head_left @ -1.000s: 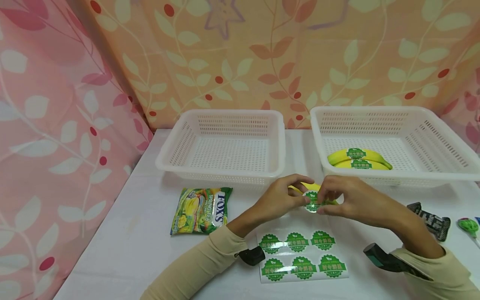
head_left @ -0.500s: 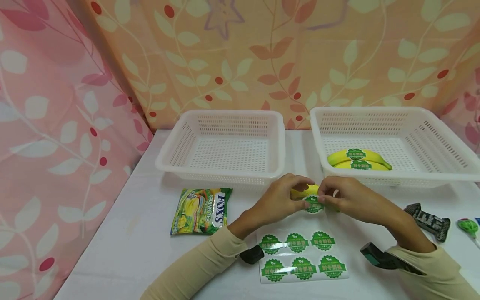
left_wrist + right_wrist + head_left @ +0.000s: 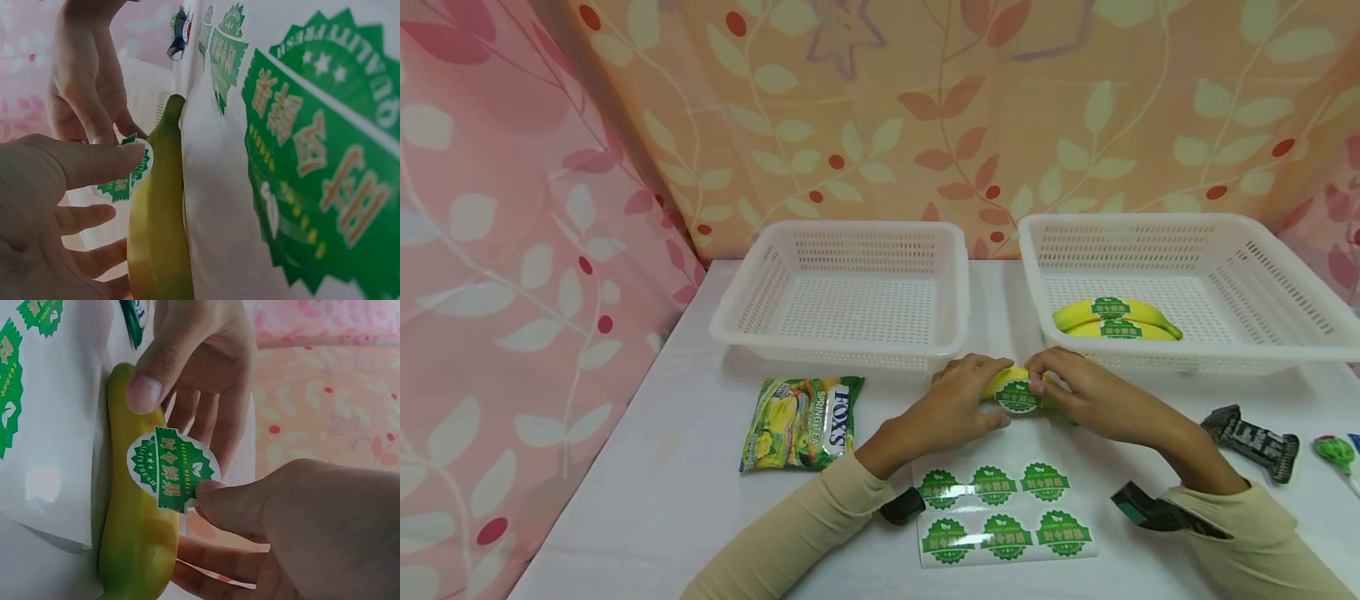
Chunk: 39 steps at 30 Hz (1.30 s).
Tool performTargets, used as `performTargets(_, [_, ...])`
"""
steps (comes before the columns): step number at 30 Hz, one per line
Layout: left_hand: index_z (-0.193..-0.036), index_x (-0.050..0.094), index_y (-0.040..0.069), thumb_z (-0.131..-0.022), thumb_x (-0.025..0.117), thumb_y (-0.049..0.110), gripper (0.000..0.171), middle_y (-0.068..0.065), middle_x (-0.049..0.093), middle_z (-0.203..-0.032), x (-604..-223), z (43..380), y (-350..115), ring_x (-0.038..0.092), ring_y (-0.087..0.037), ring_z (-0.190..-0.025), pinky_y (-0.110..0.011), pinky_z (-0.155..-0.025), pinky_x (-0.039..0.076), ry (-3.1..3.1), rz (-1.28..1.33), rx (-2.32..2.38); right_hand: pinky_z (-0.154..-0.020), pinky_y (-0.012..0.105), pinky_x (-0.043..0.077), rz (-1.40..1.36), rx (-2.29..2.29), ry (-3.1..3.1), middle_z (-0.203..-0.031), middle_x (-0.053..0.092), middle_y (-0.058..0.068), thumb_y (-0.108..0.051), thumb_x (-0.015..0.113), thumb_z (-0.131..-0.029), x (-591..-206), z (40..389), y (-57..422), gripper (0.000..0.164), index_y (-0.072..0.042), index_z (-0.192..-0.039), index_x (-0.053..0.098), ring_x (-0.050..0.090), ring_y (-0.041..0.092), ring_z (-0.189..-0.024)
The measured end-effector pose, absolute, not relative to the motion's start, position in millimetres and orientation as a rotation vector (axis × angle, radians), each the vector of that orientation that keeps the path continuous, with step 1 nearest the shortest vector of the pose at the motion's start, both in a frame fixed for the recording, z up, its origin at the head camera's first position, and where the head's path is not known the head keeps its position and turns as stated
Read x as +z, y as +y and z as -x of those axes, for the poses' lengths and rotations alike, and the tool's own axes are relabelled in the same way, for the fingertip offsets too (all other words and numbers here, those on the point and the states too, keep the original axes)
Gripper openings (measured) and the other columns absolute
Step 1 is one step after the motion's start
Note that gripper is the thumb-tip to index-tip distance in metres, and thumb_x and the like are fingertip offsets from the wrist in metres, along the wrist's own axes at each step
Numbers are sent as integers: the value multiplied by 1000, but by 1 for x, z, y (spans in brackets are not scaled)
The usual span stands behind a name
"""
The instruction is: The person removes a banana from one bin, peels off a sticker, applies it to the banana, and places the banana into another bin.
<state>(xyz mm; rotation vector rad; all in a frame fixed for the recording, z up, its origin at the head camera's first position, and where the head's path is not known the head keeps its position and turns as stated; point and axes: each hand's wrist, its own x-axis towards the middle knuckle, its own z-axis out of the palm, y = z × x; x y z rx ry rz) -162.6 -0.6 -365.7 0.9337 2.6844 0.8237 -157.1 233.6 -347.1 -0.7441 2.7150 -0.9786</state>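
Observation:
A yellow banana (image 3: pixel 1000 381) lies on the white table in front of the baskets, its middle crossed by a round green-and-white sticker (image 3: pixel 169 465). My left hand (image 3: pixel 951 408) grips the banana's left end; in the right wrist view its thumb (image 3: pixel 145 392) rests on the peel, fingers behind. My right hand (image 3: pixel 1093 398) pinches the sticker's upper edge, which stands off the banana's curve. The sticker's other side lies against the peel. In the left wrist view, the left thumb overlaps the sticker. The banana's right end is mostly hidden under my right hand in the head view.
A sheet of several green stickers (image 3: pixel 1003 550) lies nearer me. Left is a Fox's candy bag (image 3: pixel 801 422). Behind stand two white baskets, the left one (image 3: pixel 842 342) and the right one (image 3: pixel 1232 354) with two stickered bananas (image 3: pixel 1142 312). A black-wrapped bar (image 3: pixel 1251 442) and lollipop (image 3: pixel 1335 452) lie right.
The sticker has come down from both hands' fingers onto the banana. My left thumb has left the sticker, and that hand now grips the banana. My right hand has shifted slightly left.

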Motion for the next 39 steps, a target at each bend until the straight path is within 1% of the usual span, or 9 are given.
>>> performTargets(2, [-160,47,17,-97,80,28,72,-7,55,-148,-365,163,-2,54,-17,-130,-37,-103,42,2673,-932,843,-95,53,55,701,-1005,2702,-118,67,5,-17,64,-107,-348,158,232,13,-9,-117,65,63,31,-117])
performTargets(5, [-160,47,18,-98,80,29,71,-7,56,-147,-366,164,-2,55,-17,-129,-34,-96,42,2664,-928,837,-95,55,56,653,-1026,2700,-118,68,6,-18,65,-106,-350,158,229,12,-9,-114,66,65,34,-119])
performTargets(12, [-156,53,18,-100,77,32,63,-4,60,-148,-368,167,0,57,-21,-131,-39,-93,43,2691,-915,815,-90,42,56,639,-1005,2780,-110,69,2,-19,69,-104,-357,160,221,8,-12,-108,68,66,23,-109])
performTargets(21, [-151,58,21,-100,76,28,54,1,64,-144,-372,169,-2,58,-19,-130,-39,-95,43,2715,-861,854,-79,28,53,607,-990,2823,-102,68,-1,-15,70,-103,-362,162,216,6,-11,-106,67,63,18,-98])
performTargets(24, [-151,57,19,-100,76,27,55,2,63,-147,-372,169,-2,58,-20,-133,-41,-98,44,2717,-861,868,-80,30,55,629,-981,2854,-103,68,1,-12,70,-103,-364,162,215,10,-9,-111,67,63,18,-96])
performTargets(27, [-149,58,18,-100,76,27,53,3,63,-147,-372,169,-2,58,-19,-133,-41,-100,45,2718,-863,882,-85,39,57,683,-953,2890,-110,70,3,-8,71,-101,-365,161,216,18,-7,-119,70,65,20,-99])
performTargets(31, [-142,61,18,-101,76,28,45,5,67,-140,-373,169,-4,61,-14,-125,-38,-98,46,2719,-878,902,-92,51,56,763,-884,2895,-117,70,4,-18,76,-99,-366,161,217,25,-9,-123,76,65,24,-108])
performTargets(35, [-136,65,14,-101,75,26,38,3,71,-131,-374,171,-5,64,-10,-114,-29,-94,49,2725,-917,902,-96,53,54,803,-817,2896,-117,72,2,-29,84,-93,-370,163,217,38,-8,-124,77,65,24,-110])
performTargets(39, [-131,69,8,-100,77,23,35,0,74,-122,-374,173,-5,63,-5,-98,-18,-84,49,2722,-953,907,-92,49,56,832,-779,2921,-114,73,0,-28,87,-89,-370,163,215,40,-8,-122,77,65,20,-105])
